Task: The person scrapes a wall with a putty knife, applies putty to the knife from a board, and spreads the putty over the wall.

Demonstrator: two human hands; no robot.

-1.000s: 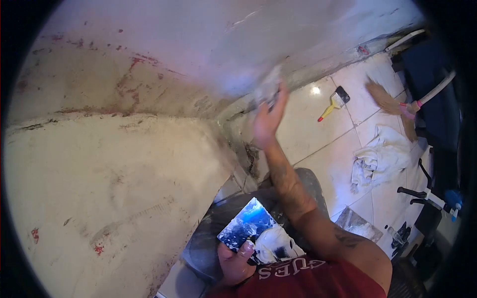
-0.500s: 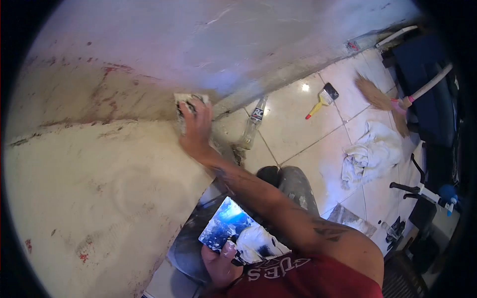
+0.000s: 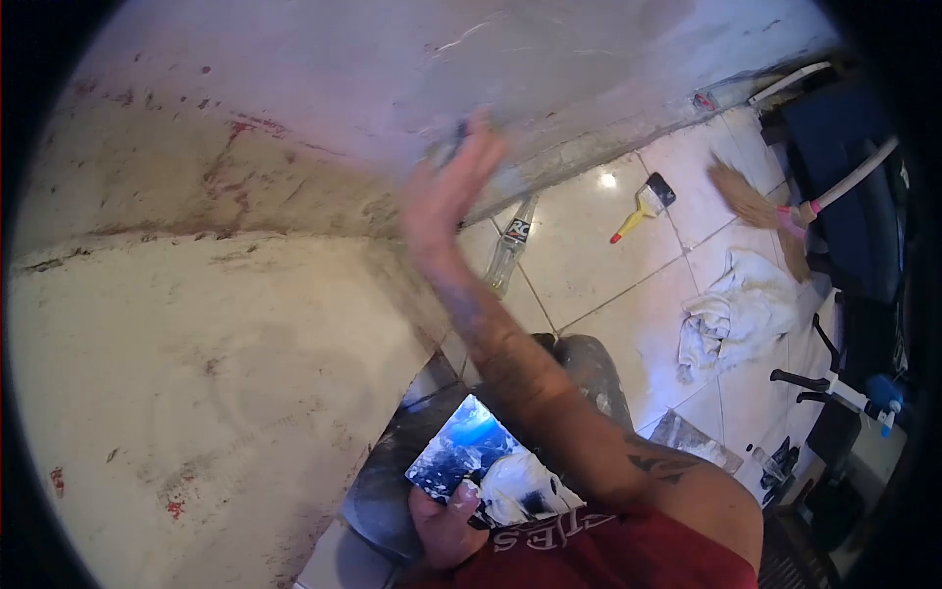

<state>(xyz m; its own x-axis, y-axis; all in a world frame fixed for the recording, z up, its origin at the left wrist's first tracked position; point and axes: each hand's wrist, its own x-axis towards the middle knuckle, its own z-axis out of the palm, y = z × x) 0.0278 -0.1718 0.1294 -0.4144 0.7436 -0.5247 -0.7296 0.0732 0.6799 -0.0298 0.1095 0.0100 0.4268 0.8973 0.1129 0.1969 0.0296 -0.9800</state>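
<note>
Floor (image 3: 589,265): pale glossy tiles, grubby along the wall base. On it:
- 1 clear bottle (image 3: 508,245) close to the wall
- 1 paintbrush (image 3: 643,206) with a yellow-red handle, further right
- 1 broom (image 3: 756,201) beyond that
- 1 crumpled white rag (image 3: 736,309) just below the broom
- 1 clear plastic sheet (image 3: 697,442), well apart from the rag

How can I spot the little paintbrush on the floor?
Look at the pale tiled floor right of the plastered wall. Beyond the clear bottle and before the straw broom lies the paintbrush. Only it has a yellow handle with a red tip.
</note>
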